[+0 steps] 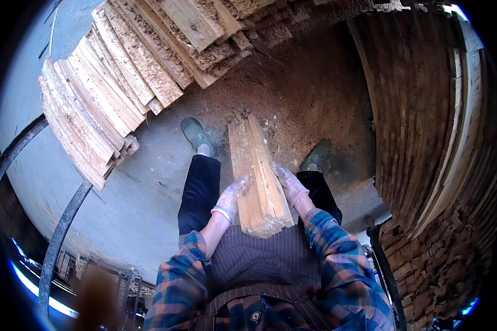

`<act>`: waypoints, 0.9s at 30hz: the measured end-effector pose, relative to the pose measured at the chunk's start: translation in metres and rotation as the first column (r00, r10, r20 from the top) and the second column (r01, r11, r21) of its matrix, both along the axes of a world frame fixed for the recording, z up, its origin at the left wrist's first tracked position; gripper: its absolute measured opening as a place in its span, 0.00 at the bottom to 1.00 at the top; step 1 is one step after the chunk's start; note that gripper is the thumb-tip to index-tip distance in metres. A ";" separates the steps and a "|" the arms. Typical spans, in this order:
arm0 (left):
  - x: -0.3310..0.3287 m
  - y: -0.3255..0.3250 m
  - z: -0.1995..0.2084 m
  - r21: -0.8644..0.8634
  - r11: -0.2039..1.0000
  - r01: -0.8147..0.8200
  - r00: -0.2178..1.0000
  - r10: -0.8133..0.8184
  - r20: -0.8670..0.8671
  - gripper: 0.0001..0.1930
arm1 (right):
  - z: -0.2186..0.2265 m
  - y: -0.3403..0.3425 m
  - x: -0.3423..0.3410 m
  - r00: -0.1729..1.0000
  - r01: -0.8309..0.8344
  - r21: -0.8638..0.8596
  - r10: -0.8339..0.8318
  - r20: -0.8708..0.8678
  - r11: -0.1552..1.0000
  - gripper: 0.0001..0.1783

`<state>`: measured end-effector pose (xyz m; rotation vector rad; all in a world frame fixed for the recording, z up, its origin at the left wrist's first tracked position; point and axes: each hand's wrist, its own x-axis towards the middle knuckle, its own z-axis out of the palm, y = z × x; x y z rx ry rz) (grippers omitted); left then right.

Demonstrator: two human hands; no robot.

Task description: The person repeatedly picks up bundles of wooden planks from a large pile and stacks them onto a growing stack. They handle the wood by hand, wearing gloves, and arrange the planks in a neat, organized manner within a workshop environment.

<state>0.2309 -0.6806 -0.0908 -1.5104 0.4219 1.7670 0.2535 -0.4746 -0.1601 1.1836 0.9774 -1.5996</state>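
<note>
A bundle of short wooden boards lies lengthwise between my two hands, its near end just over the lap of my striped apron. My left hand, in a pale dusty glove, is closed on the bundle's left side. Against its right side presses my right hand, gloved the same way, with the thumb toward the top face. The fingers of both hands are partly hidden beneath the wood. Sawdust and small chips cling to the boards.
Stacked rough boards run along the far left on a metal frame. A tall stack of darker boards stands at the right, above more piled wood pieces. Sawdust covers the concrete floor around my shoes.
</note>
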 end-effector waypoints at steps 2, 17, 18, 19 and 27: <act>0.003 -0.003 -0.026 -0.018 0.997 0.076 0.996 -0.075 0.041 0.28 | -0.006 -0.012 -0.021 0.997 0.052 -0.017 -0.051 0.066 0.999 0.26; -0.048 0.124 0.207 -0.584 0.663 0.468 0.500 -0.744 -0.444 0.31 | 0.214 0.096 -0.023 0.562 0.467 -0.496 -0.678 -0.473 0.732 0.39; -0.059 0.137 0.223 -0.630 0.628 0.457 0.371 -0.778 -0.507 0.35 | 0.251 0.117 -0.041 0.489 0.444 -0.526 -0.688 -0.536 0.725 0.41; -0.071 0.155 0.236 -0.625 0.630 0.462 0.282 -0.772 -0.569 0.36 | 0.276 0.139 -0.047 0.409 0.441 -0.537 -0.693 -0.594 0.720 0.44; -0.220 0.385 0.312 -0.598 0.661 0.453 -0.237 -0.557 -0.796 0.44 | 0.330 0.336 -0.118 0.253 0.767 0.430 0.391 -0.885 0.476 0.24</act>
